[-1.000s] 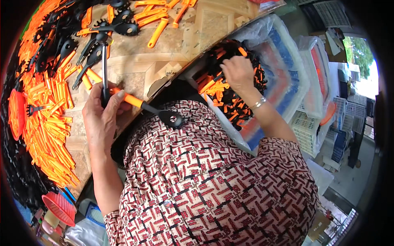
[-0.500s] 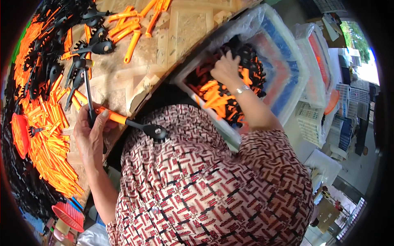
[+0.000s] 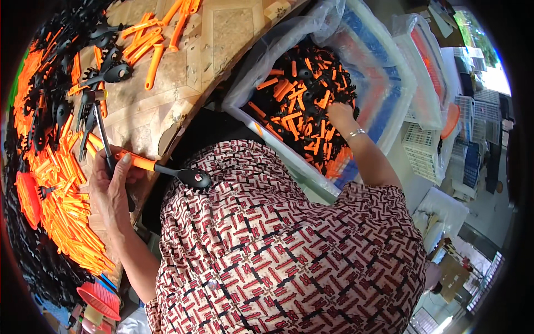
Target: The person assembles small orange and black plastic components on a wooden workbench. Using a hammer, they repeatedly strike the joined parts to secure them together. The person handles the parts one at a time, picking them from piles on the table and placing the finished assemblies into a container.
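At the table's near edge my left hand (image 3: 111,181) is closed around two tools. One is a spaghetti server (image 3: 193,178) with an orange handle and black head, pointing right over my lap. The other is a hammer (image 3: 104,132) with a metal shaft and black grip, its head up and away from me. My right hand (image 3: 340,116) reaches into a plastic-lined crate (image 3: 240,100) on the right. Its fingers are hidden among the assembled black-and-orange utensils (image 3: 297,103), so whether they hold anything is unclear.
Orange handles (image 3: 69,195) lie heaped on the left of the wooden table (image 3: 228,33), with black utensil heads (image 3: 114,72) beyond. A red basket (image 3: 100,299) stands at lower left. Wrapped crates (image 3: 428,61) and pale stacked baskets (image 3: 421,150) are at the right.
My right hand has moved right and toward me within the crate, uncovering the utensils there. The left hand keeps its hold on server and hammer. The whole view has shifted slightly.
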`<state>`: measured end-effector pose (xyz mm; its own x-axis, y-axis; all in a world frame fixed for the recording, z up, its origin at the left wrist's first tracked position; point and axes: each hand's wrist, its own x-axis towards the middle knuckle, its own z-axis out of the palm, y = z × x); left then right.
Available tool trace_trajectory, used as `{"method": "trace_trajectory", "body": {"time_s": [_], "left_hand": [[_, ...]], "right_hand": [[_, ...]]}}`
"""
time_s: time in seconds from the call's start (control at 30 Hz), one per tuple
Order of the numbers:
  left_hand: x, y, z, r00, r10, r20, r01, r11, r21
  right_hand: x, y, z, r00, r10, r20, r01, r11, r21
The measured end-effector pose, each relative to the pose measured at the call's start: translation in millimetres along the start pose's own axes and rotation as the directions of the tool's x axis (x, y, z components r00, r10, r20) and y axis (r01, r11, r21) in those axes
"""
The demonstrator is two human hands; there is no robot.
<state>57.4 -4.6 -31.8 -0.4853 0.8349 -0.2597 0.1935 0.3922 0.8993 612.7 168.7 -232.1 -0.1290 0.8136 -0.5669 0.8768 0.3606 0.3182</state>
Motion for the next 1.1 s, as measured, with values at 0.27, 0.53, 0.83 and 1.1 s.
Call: {"method": "trace_trajectory", "body": {"time_s": [0.27,0.53,0.83,1.1], "left_hand": [[-6.0,13.2,7.8,1.000,-0.016,-0.005,0.015,0.998,-0.063],[-10.2,6.8,11.0,0.999,-0.031,-0.014,0.030,0.996,-0.081],[-7.4,1.6,10.2,1.000,-0.015,0.021,0.017,0.993,-0.116],[-0.2,-9.9,-0.9,0.998,-0.044,0.051,0.051,0.988,-0.146]], "right_hand": [[89.2,-148.5,-56.8,0.415,-0.615,-0.671,0.633,0.725,-0.273],[41.2,-81.6,2.0,0.937,-0.338,-0.085,0.303,0.911,-0.281],[6.5,22.2,31.6,0.964,0.131,0.233,-0.002,0.875,-0.483],[-9.3,-73.2,-126.3,0.977,-0.183,-0.113,0.212,0.900,0.380]]}}
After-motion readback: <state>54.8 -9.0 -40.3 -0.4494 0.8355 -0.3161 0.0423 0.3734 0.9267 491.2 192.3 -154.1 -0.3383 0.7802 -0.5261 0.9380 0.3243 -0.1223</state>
